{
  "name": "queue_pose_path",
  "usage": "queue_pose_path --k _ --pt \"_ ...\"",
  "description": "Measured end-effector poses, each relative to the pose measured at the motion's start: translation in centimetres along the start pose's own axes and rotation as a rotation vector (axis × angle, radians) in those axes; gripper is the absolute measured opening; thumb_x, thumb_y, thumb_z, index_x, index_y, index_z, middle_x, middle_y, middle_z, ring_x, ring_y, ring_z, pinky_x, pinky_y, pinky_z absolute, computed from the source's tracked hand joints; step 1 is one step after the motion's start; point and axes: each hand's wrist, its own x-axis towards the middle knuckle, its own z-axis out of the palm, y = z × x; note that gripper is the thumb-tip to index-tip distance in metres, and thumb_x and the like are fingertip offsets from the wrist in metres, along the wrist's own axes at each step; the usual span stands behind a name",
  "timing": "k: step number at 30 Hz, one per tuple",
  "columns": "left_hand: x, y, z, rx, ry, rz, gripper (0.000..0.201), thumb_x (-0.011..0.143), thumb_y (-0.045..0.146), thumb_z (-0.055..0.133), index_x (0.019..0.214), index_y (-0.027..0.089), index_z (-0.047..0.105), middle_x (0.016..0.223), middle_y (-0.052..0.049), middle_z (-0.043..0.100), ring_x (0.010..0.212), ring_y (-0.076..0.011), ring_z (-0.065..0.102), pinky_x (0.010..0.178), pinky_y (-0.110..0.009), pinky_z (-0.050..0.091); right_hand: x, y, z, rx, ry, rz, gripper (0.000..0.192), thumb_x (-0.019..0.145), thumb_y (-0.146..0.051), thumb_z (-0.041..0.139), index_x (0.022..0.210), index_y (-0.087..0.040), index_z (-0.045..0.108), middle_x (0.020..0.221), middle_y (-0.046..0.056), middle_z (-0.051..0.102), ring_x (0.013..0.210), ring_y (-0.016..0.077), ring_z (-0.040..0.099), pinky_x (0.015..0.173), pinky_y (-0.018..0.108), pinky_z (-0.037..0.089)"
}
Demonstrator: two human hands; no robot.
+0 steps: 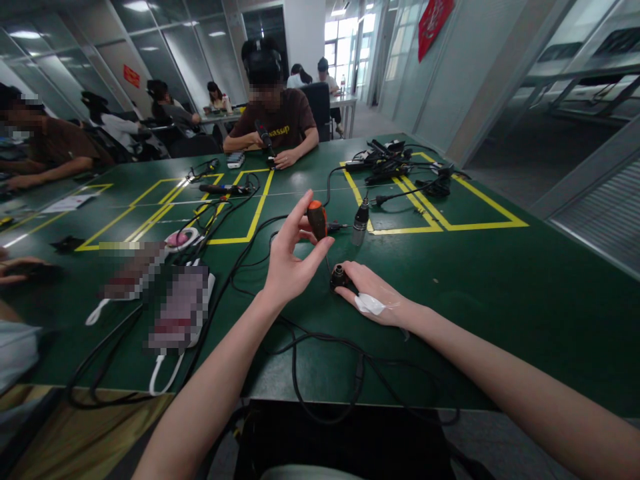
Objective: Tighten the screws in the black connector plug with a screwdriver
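Two hands | left hand (pixel 290 263) pinches orange screwdriver (pixel 317 221) | right hand (pixel 373 293) clamps black connector (pixel 339 277)

Green worktop (pixel 500 280), yellow tape rectangles (pixel 450 227) marked on it. Black cables (pixel 300 347) snake across centre. Pile of black leads and adapters (pixel 385 163) at far side. Microphone (pixel 359 223) upright mid-table, small black connector (pixel 339 277) near front edge, white cable (pixel 165 377) left.

Two bare, sleeveless forearms; white patch on the right hand (pixel 373 297).
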Motion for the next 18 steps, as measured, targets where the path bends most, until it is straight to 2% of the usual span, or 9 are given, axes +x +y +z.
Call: queue_pose_path --k 4,7,12,15,18 --pt "-0.22 0.27 0.00 -0.038 -0.048 -0.042 0.070 0.100 0.033 0.065 0.164 0.032 0.037 0.114 -0.006 0.079 0.096 -0.0204 0.076 0.092 -0.036 0.061 0.03 0.12 0.02 0.006 0.005 -0.005 0.022 0.100 -0.024 0.064 0.121 -0.020 0.060 0.113 0.013 0.073 0.102 0.0313 0.070 0.090 0.047 0.057" --pt "-0.21 0.15 -0.11 -0.036 -0.064 -0.024 0.066 0.100 0.037 0.067 0.160 0.031 0.043 0.120 -0.008 0.078 0.102 -0.0219 0.076 0.094 -0.036 0.060 0.01 0.16 0.06 0.010 0.006 -0.005 0.023 0.100 -0.023 0.064 0.123 -0.020 0.060 0.113 0.013 0.073 0.102 0.0312 0.070 0.091 0.047 0.057" --pt "-0.12 -0.22 -0.09 0.016 -0.001 -0.006 0.064 0.095 0.042 0.075 0.154 0.031 0.052 0.132 -0.009 0.074 0.104 -0.0203 0.072 0.085 -0.030 0.059 -0.02 0.08 0.07 0.005 0.002 -0.004 0.025 0.101 -0.023 0.063 0.125 -0.020 0.059 0.115 0.014 0.072 0.104 0.0314 0.069 0.092 0.048 0.058" --pt "-0.21 -0.01 -0.01 -0.027 -0.020 -0.031 0.068 0.099 0.040 0.069 0.161 0.031 0.042 0.120 -0.008 0.077 0.100 -0.0195 0.074 0.090 -0.032 0.061 -0.02 0.06 0.07 0.000 0.001 -0.003 0.024 0.101 -0.023 0.063 0.124 -0.019 0.059 0.116 0.014 0.072 0.104 0.0314 0.069 0.093 0.049 0.058" --pt "-0.31 0.25 0.00 -0.085 -0.054 -0.051 0.069 0.102 0.038 0.064 0.164 0.032 0.036 0.117 -0.007 0.079 0.097 -0.0195 0.078 0.095 -0.036 0.062 -0.01 0.08 0.06 0.011 0.004 -0.011 0.024 0.101 -0.023 0.063 0.124 -0.020 0.060 0.116 0.014 0.072 0.104 0.0315 0.069 0.094 0.050 0.058"
